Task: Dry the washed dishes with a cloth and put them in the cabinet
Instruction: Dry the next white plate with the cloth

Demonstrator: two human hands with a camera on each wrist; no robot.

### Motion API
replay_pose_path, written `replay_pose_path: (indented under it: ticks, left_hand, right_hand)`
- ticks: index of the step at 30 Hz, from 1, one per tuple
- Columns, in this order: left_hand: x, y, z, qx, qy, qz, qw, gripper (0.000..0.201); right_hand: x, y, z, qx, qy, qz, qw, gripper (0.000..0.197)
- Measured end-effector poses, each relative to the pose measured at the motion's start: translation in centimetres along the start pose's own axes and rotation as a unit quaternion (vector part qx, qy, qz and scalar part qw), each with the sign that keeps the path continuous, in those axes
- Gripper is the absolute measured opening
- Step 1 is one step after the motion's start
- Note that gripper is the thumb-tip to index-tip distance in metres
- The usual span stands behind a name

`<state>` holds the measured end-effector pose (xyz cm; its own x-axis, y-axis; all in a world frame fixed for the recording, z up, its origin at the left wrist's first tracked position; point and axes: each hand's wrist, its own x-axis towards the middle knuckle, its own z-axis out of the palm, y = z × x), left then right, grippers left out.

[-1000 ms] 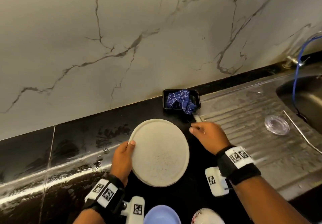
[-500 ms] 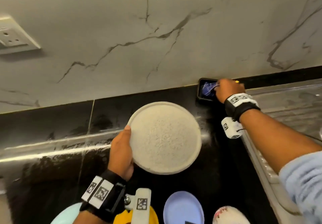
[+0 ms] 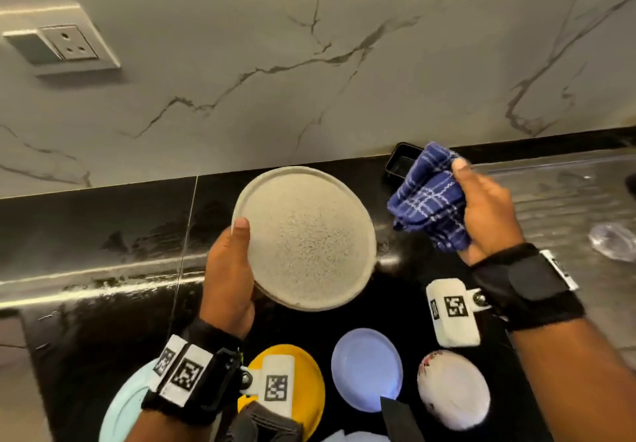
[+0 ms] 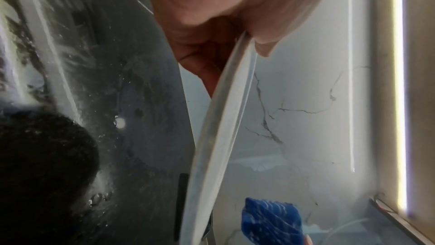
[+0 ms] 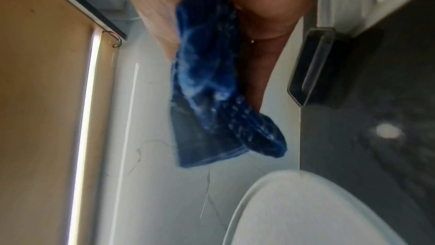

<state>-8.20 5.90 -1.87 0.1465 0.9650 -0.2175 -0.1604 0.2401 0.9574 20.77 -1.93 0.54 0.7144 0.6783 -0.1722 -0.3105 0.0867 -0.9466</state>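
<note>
The glossy black stone worktop [image 3: 103,235], wet in patches, runs below a veined white marble wall [image 3: 309,63]. Along its near edge lie a pale-blue plate [image 3: 120,403], a yellow plate [image 3: 306,372], a lilac saucer [image 3: 366,378] and a white speckled bowl [image 3: 454,390]. Above them the left hand [image 3: 229,276] pinches the rim of the round grey speckled plate [image 3: 306,238], thumb on top, held clear of the worktop. The right hand [image 3: 488,214], which was reaching into the black rectangular tray [image 3: 395,166] at the far edge, has lifted out the bunched blue checked cloth [image 3: 428,200] and clutches it just beside the plate; wiping can likely begin. Farther right lies the steel draining board [image 3: 568,200].
</note>
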Motion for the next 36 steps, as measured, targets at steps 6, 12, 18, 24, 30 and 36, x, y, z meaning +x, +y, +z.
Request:
replay_pose_path:
  ticks: [6,12,18,24,30,36]
  left_hand:
    - [-2.1,1.0,-3.3,-0.01,-0.034,0.025,0.999,0.037]
    - [-3.5,2.5,-5.3,0.057,-0.07,0.143,0.986,0.03]
    - [-2.7,4.9,-8.5,0.051,-0.086,0.189,0.977,0.067]
    - [-2.8,6.0,-10.3,-0.003,-0.136,0.167,0.977,0.074]
    - [-2.6,6.9,-10.3,0.062,-0.123,0.261,0.956,0.035]
    - [-3.0,7.1,-9.3,0.092,-0.09,0.281,0.951,0.036]
  right_hand:
    - [-5.6,1.4,4.5,-0.158,-0.047,-0.051,0.985,0.019]
    - [-10.1,2.2,12.8,-0.434,-0.08,-0.254,0.861,0.021]
    - [-16.6,4.4,17.7,-0.411,-0.266,-0.387,0.782,0.042]
    - [-18.1,5.5,17.5,-0.535,-0.331,-0.501,0.594,0.056]
    - [-16.5,3.7,18.6,-0.479,-0.191,-0.387,0.764,0.059]
    - [-14.8,3.1,17.1,-0.429,-0.141,-0.283,0.846,0.059]
